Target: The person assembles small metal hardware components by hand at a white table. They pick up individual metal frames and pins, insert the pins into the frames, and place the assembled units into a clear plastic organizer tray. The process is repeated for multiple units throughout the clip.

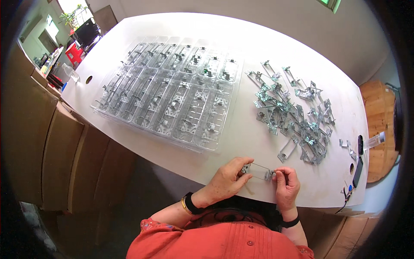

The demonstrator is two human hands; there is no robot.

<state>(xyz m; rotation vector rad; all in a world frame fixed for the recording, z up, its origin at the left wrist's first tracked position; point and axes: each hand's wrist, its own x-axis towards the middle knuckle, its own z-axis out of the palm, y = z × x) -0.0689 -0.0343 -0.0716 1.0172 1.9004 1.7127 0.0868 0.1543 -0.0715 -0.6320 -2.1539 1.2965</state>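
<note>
Near the front edge of the table, my two hands hold a small metal bracket assembly (268, 175) between them. It has a silver plate at each end, joined by two thin parallel rods. My left hand (227, 176) is closed on the left end plate between thumb and fingers. At the opposite end, the thumb and fingertips of my right hand (286, 185) pinch together beside the right plate. Whether a smaller piece sits in that pinch is too small to tell. Beyond my right hand lies a loose heap of similar metal brackets (297, 116).
Clear plastic trays (172, 140) with long compartments hold more metal parts on the left of the white table (235, 151). At the right edge lie a clear bottle (374, 140), a dark phone-like slab (358, 172) and a few loose brackets (348, 146). Cardboard boxes (62, 151) stand at left.
</note>
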